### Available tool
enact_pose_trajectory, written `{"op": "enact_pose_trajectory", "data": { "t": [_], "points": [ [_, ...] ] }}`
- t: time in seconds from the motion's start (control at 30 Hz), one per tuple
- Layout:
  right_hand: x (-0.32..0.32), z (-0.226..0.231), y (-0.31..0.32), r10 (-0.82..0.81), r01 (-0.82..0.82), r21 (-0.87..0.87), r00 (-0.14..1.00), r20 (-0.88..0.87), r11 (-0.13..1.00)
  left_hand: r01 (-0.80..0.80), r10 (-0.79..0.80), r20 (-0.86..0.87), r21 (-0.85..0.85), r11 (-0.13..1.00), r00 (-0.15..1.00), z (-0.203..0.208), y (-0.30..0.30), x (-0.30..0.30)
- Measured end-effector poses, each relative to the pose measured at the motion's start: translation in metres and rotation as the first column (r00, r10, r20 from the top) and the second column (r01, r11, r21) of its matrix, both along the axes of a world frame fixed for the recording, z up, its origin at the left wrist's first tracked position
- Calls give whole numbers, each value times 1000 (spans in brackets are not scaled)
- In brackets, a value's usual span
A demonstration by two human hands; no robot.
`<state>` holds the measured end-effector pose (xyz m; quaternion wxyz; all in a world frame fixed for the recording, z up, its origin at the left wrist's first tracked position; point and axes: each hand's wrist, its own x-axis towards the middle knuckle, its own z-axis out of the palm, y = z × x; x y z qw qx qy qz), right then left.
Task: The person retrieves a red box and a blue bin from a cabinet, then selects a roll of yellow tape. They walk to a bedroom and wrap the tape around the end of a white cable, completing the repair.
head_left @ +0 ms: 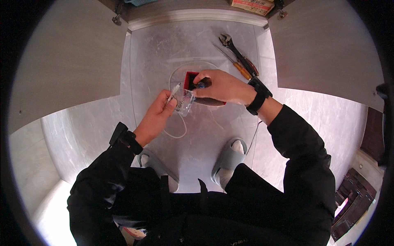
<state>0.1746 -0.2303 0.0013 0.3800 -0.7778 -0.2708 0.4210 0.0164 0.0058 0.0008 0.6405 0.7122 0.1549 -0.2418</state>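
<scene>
left hand [158, 115]: grip is closed, fingers pinching a small clear plastic bag [184, 102] by its left edge, with the white plug end of a thin white cable [177, 74] poking up past the fingertips
right hand [219, 87]: fingers curled down tight on the bag's other side, and there's something small and blue [201, 85] at the fingertips, can't tell what it is
red box [191, 80]: little open one, sits right under the right hand, mostly covered by it
where the bag is: held up between both hands, above the grey marble floor [164, 49], in front of the person's grey slippers [230, 158]
cable: loops around on the floor behind and below the hands
tools: adjustable wrench [232, 46] and an orange-handled screwdriver [242, 70] lying on the floor up right, just past the right wrist
wrists: black watch [258, 98] on the right
</scene>
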Motion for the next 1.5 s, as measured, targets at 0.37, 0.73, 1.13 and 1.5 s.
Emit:
{"op": "enact_pose_trajectory", "data": {
  "t": [0.37, 0.73, 1.13, 1.5],
  "points": [
    [21, 8, -7, -61, 62, 14, 867, 494, 998, 199, -217, 67, 212, 957, 974, -1, -4, -2],
    [36, 99, -46, -156, 235, -86, 835, 527, 968, 281, -293, 47, 167, 945, 955, 9, -6, 8],
    [58, 79, -58, -323, 335, -94, 938, 128, 938, 315, -336, 110, 172, 933, 936, 6, -3, 14],
    [48, 63, -46, -157, 146, -289, 987, -16, 946, 338, -359, 131, 154, 928, 924, -1, 0, 16]
  ]
}}
